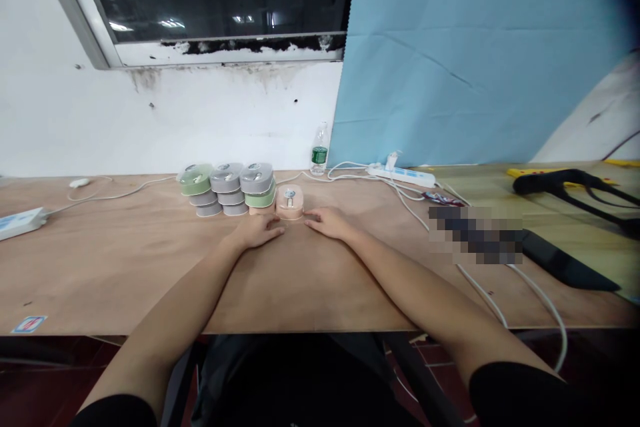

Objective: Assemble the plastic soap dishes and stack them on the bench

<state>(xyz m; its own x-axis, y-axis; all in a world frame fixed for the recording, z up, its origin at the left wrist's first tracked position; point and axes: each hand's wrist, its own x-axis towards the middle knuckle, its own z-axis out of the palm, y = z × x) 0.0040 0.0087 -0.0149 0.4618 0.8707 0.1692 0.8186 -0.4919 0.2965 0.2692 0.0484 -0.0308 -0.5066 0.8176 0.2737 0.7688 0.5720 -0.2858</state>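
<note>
A pink plastic box with a see-through lid [290, 203] stands on the wooden table [150, 280] between my two hands. To its left are three stacks of similar round-cornered boxes: a left stack topped by a green box [195, 180], a middle grey stack [227, 179], and a right stack with a grey box [257, 179] on top. My left hand [256, 231] rests at the foot of the right stack, thumb and fingers apart, partly covering its lowest pink box. My right hand [327, 222] lies with fingers stretched toward the lone pink box; whether they touch it I cannot tell. Neither hand holds anything.
A clear bottle with a green label [319, 152] stands against the wall. White power strips lie at the back right [403, 175] and far left [23, 221], with cables trailing across the table. A black strap-like object [580, 190] and a dark flat object [567, 260] lie at right.
</note>
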